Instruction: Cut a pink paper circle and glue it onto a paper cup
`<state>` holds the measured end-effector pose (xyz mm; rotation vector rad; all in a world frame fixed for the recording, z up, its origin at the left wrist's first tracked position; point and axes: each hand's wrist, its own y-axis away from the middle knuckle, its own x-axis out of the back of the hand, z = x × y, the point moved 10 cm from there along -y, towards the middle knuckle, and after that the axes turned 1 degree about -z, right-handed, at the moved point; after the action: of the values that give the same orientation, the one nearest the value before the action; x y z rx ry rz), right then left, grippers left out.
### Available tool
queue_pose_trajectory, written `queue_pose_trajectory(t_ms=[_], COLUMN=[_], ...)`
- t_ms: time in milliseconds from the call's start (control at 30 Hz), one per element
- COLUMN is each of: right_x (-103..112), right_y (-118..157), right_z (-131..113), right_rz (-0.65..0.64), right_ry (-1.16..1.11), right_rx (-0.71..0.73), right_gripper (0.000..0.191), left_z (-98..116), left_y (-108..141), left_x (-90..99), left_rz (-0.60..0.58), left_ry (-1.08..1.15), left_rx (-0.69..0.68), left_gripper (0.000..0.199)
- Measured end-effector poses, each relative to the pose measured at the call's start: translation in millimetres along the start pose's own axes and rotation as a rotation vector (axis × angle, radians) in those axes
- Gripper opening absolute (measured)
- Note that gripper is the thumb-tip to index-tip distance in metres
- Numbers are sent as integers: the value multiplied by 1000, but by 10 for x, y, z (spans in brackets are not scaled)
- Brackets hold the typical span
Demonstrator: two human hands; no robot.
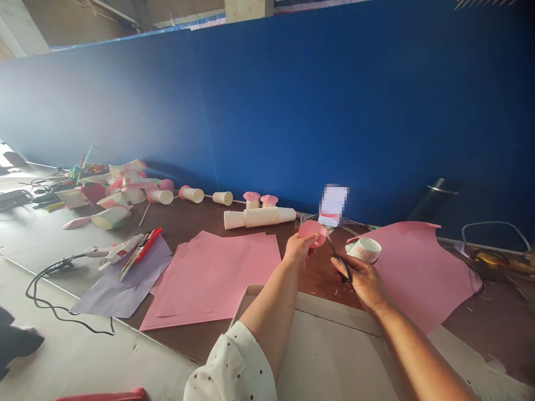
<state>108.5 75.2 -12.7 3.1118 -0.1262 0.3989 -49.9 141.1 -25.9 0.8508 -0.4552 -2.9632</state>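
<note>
White dotted sleeve [232, 365], nearest item, lay around the left arm, on the near side of the landmark piece: a nested cup stack [270, 216], pale, lying on its side. Left hand [301, 247], one: to the right of the stack and nearer, thumb and fingers pinched narrowly on a pink disc [310, 230]. Pink disc, one, round: just beside the stack's right end, held up by its near edge. Right hand [370, 287], one: farther right of the stack and nearer, fingers closed about the black handles of the scissors [346, 270], blades at the disc's right edge — their exact gap could not be told. Step in hand, by judgement: trimming the disc's rim. A further snip called for a slow turn of the disc into the blades, with the left fingertips kept clear and the paper held flat. Also listed: printed cup [368, 250], tilted, right of the stack; pink sheets [221, 273], overlapping, on its near side to the left; pink-topped cups [252, 199], two, upright, just behind it; glue gun [115, 252] and red cutter [146, 244], well to its left and nearer — both lying partly over a purple sheet [112, 295].
</note>
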Motion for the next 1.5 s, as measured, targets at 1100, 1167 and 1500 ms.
queue_pose_trajectory(t_ms=[1100,1167,1500], right_x=[12,11,-11], right_y=[-23,-23,-24], right_z=[44,59,78], right_rz=[1,2,-3], right_ry=[43,39,5], right_rx=[-19,-21,-27], right_gripper=[50,50,51], left_z=[-10,-18,-16], left_y=[5,-4,12], left_x=[3,12,45], left_rz=[10,15,60], left_ry=[-10,-30,-21], left_rx=[5,2,5], left_gripper=[31,32,31])
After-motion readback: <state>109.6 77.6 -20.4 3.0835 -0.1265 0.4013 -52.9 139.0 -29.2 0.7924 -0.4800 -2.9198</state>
